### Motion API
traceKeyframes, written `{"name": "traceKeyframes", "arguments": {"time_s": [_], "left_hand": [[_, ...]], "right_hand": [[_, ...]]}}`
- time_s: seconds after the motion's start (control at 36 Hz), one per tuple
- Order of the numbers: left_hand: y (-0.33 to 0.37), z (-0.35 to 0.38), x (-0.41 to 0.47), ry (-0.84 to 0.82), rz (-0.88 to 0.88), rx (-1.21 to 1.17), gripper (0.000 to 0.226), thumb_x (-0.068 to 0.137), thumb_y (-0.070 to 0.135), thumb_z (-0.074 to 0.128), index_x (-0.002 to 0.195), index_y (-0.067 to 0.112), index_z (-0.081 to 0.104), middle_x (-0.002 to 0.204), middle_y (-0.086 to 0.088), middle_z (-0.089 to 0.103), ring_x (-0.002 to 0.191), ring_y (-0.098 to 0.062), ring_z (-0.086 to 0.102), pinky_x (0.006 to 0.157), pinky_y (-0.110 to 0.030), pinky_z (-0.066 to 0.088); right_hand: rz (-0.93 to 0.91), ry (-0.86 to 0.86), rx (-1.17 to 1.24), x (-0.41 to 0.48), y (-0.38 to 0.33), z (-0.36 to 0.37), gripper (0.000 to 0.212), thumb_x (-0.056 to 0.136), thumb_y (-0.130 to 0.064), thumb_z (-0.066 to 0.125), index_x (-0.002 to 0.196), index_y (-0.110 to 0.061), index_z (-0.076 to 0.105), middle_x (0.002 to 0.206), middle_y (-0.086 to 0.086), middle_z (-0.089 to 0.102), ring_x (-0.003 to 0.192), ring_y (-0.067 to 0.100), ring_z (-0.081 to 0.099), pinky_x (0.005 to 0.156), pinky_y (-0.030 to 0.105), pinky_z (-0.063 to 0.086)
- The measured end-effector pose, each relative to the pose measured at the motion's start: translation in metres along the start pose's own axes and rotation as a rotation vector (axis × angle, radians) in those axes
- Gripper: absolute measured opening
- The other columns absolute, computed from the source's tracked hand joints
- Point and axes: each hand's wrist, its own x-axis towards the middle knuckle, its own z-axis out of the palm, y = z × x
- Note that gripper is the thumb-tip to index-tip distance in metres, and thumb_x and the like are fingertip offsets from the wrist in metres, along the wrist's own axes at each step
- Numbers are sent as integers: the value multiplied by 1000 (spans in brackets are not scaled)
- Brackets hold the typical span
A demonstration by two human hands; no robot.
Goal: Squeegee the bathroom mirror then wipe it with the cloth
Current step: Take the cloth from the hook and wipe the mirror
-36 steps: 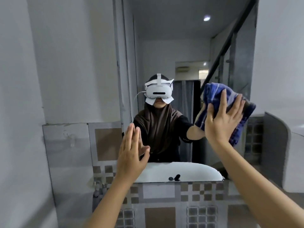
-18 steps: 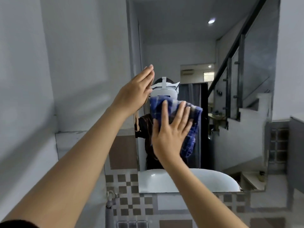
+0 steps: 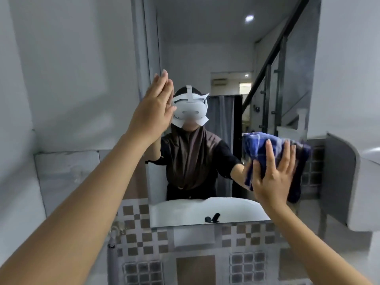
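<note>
The bathroom mirror (image 3: 226, 58) hangs on the wall straight ahead. My right hand (image 3: 271, 175) presses a blue checked cloth (image 3: 257, 140) flat against the glass near its lower right edge, fingers spread over the cloth. My left hand (image 3: 153, 108) rests flat, fingers together, on the left side of the mirror at head height and holds nothing. The mirror reflects a person wearing a white headset. A dark handle-like object (image 3: 212, 218) shows in the reflection at the mirror's bottom edge; I cannot tell if it is the squeegee.
Brown and white checked tiles (image 3: 144, 239) cover the wall below the mirror. A metal tap (image 3: 115, 231) sits at the lower left. A white fixture (image 3: 362, 182) juts out at the right. Grey wall (image 3: 72, 68) runs along the left.
My right hand has swept the cloth from the middle of the mirror down to its lower right. My left hand stays flat on the mirror's left side.
</note>
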Motion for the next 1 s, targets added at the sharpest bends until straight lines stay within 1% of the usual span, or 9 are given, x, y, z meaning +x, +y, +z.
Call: {"name": "traceKeyframes", "arguments": {"time_s": [0.11, 0.22, 0.31, 0.36, 0.47, 0.61, 0.78, 0.92, 1.0], "left_hand": [[7, 9, -10, -9, -41, -7, 57, 92, 11, 52, 143, 4, 27, 156, -10, 11, 144, -23, 7, 116, -45, 21], [4, 21, -20, -25, -33, 11, 55, 94, 15, 45, 143, 5, 24, 156, -10, 12, 144, -25, 9, 115, -49, 20], [3, 19, -25, -53, -31, 25, 57, 93, 14, 49, 144, 5, 24, 156, -10, 11, 144, -25, 8, 115, -47, 20], [6, 14, -27, -61, -22, 18, 60, 92, 13, 54, 144, 6, 25, 156, -9, 10, 144, -24, 8, 115, -47, 21], [5, 13, -32, -63, -23, 27, 60, 92, 14, 55, 144, 7, 26, 156, -9, 11, 144, -23, 9, 113, -48, 26], [3, 22, -39, -18, -12, 45, 58, 91, 12, 54, 143, 5, 28, 155, -12, 17, 143, -27, 13, 113, -50, 25], [4, 39, -43, 44, -65, 22, 50, 96, 18, 34, 143, 6, 25, 154, -14, 18, 143, -27, 14, 115, -50, 20], [19, 44, -46, 135, -138, -25, 50, 94, 10, 39, 143, 8, 28, 155, -11, 18, 143, -25, 14, 116, -47, 15], [18, 48, -45, 148, -161, -37, 51, 93, 9, 40, 143, 9, 29, 155, -9, 18, 144, -24, 12, 118, -43, 11]], "right_hand": [[398, 74, 129, -28, -32, 16, 53, 93, -36, 39, 143, -18, 29, 152, 23, 17, 141, 37, 13, 114, 51, 13], [474, 39, 181, -50, -97, 33, 55, 94, -37, 40, 144, -19, 27, 153, 24, 14, 142, 38, 8, 113, 53, 10], [218, -64, 152, -68, -143, 45, 55, 93, -39, 42, 144, -24, 28, 153, 23, 12, 142, 38, 5, 113, 54, 8], [-76, -165, 125, -82, -165, 51, 54, 94, -41, 41, 145, -29, 27, 154, 17, 10, 143, 34, 5, 114, 52, 7], [-679, -313, 35, -106, -164, 62, 59, 86, -31, 53, 141, -31, 33, 153, 8, 25, 140, 29, 22, 114, 48, 17], [-850, -326, -30, -88, -90, 45, 55, 89, -31, 49, 141, -34, 33, 152, 4, 27, 142, 25, 22, 112, 47, 24], [-610, -145, -138, -39, 14, 3, 50, 89, -34, 54, 137, -28, 42, 147, 15, 35, 136, 33, 31, 109, 52, 28], [-80, -102, -53, -49, 47, -4, 51, 95, -38, 42, 142, -23, 31, 151, 20, 19, 141, 36, 15, 103, 59, 34], [210, -49, 69, -73, 31, 8, 52, 95, -35, 42, 143, -24, 25, 153, 21, 14, 142, 34, 9, 109, 57, 25]]}}
